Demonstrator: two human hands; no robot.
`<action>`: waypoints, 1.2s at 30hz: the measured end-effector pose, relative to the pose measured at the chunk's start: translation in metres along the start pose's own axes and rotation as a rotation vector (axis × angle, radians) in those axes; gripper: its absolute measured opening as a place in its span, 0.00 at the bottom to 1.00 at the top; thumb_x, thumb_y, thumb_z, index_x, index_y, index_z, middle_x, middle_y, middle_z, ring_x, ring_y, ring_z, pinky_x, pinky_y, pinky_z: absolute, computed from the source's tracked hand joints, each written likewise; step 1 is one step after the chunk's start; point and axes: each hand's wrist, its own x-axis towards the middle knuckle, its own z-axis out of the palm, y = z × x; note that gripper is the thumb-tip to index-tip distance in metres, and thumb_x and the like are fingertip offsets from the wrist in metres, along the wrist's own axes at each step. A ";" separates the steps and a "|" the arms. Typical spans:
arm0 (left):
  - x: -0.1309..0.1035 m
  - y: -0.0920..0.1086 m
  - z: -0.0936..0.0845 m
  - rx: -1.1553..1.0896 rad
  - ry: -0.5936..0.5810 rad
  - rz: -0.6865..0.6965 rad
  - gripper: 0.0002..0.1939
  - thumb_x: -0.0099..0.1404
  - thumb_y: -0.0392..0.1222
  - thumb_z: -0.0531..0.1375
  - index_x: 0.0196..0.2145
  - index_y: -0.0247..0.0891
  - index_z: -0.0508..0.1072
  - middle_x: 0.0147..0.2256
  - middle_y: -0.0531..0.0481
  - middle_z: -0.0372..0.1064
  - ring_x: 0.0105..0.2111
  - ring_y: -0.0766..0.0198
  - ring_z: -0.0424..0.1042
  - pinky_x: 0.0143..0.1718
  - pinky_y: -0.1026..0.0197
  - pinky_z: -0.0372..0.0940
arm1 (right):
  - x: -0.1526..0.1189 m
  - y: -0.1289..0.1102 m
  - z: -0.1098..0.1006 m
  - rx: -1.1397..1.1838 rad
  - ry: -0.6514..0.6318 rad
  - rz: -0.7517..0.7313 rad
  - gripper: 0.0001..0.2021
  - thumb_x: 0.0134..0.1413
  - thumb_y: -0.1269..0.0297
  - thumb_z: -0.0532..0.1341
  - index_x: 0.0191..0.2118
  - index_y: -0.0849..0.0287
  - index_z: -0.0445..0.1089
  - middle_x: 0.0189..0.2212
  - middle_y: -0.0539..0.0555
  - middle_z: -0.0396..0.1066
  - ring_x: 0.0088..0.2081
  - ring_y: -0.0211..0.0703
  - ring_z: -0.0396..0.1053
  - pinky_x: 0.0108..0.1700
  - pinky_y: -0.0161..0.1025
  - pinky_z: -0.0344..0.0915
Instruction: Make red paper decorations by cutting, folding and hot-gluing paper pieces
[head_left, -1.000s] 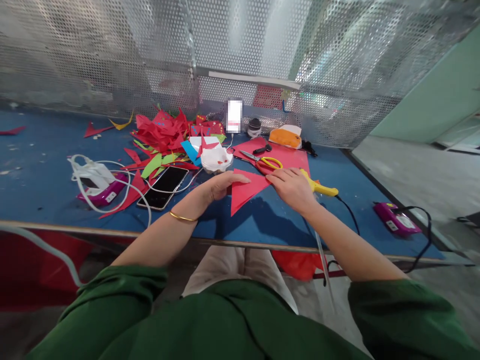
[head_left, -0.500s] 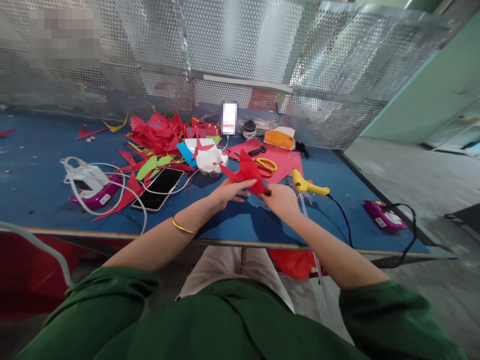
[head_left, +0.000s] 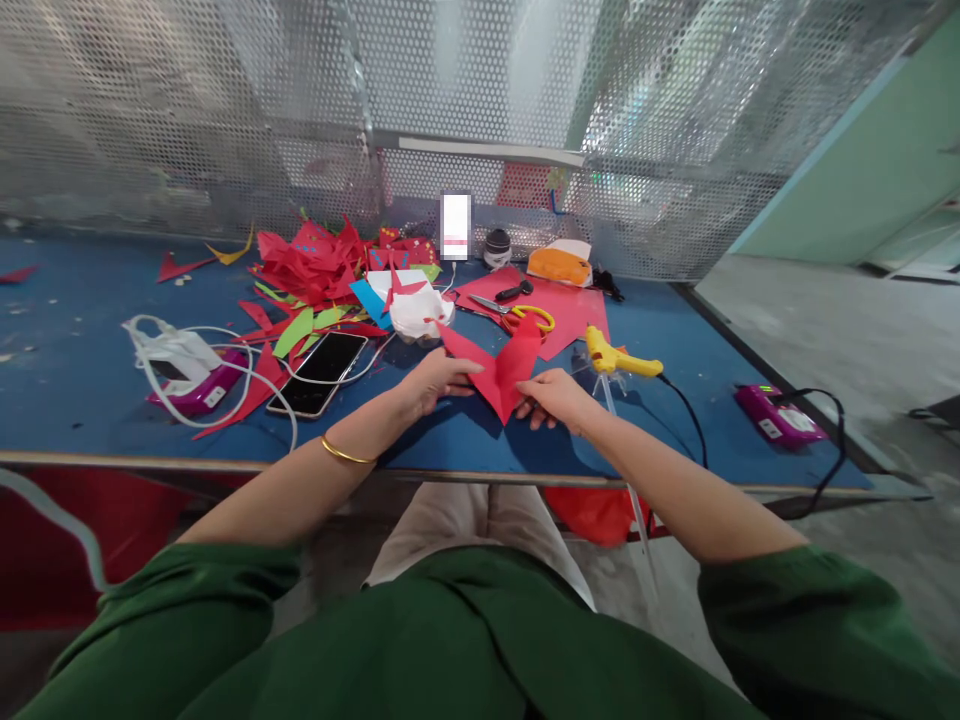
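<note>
Between my hands is a folded red paper piece (head_left: 498, 376), spread into a V with its point toward me. My left hand (head_left: 442, 382) pinches its left side, thumb on top and fingers beneath. On its lower right edge, my right hand (head_left: 553, 398) grips the paper between thumb and fingers. Just beyond it, yellow-handled scissors (head_left: 541, 319) lie on a red paper sheet (head_left: 574, 315). A yellow hot glue gun (head_left: 621, 355) rests to the right of my right hand, a clear glue stick extending from it.
Red paper scraps (head_left: 315, 262) heap at the back left. A black-screened phone (head_left: 319, 375) and a purple power strip (head_left: 199, 392) with white cables lie left. Another purple power strip (head_left: 778, 415) sits at the right. A perforated metal screen (head_left: 480, 90) borders the blue table's back.
The red paper has opened from a more closed, upright fold into a wider V facing me. My right hand has shifted slightly along its edge, its fingers now beneath the paper.
</note>
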 end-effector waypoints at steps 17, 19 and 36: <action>-0.027 -0.022 -0.002 1.374 -0.286 0.994 0.18 0.68 0.44 0.59 0.53 0.37 0.73 0.54 0.41 0.73 0.55 0.53 0.71 0.62 0.45 0.55 | -0.015 0.002 0.004 0.293 -0.085 0.158 0.16 0.62 0.67 0.57 0.23 0.63 0.69 0.20 0.53 0.76 0.12 0.31 0.64 0.10 0.28 0.54; -0.026 -0.023 0.000 1.402 -0.241 1.008 0.17 0.67 0.38 0.59 0.52 0.35 0.74 0.52 0.40 0.75 0.52 0.54 0.73 0.58 0.49 0.61 | -0.017 0.000 0.005 0.296 -0.083 0.133 0.15 0.62 0.66 0.58 0.23 0.63 0.69 0.19 0.53 0.76 0.12 0.32 0.65 0.11 0.28 0.55; -0.036 0.031 0.052 -0.646 0.359 0.241 0.07 0.66 0.37 0.56 0.32 0.38 0.73 0.25 0.53 0.71 0.25 0.67 0.72 0.31 0.65 0.71 | -0.044 -0.031 0.015 -0.921 0.701 -0.997 0.30 0.62 0.58 0.56 0.62 0.75 0.59 0.57 0.73 0.66 0.58 0.61 0.65 0.55 0.53 0.65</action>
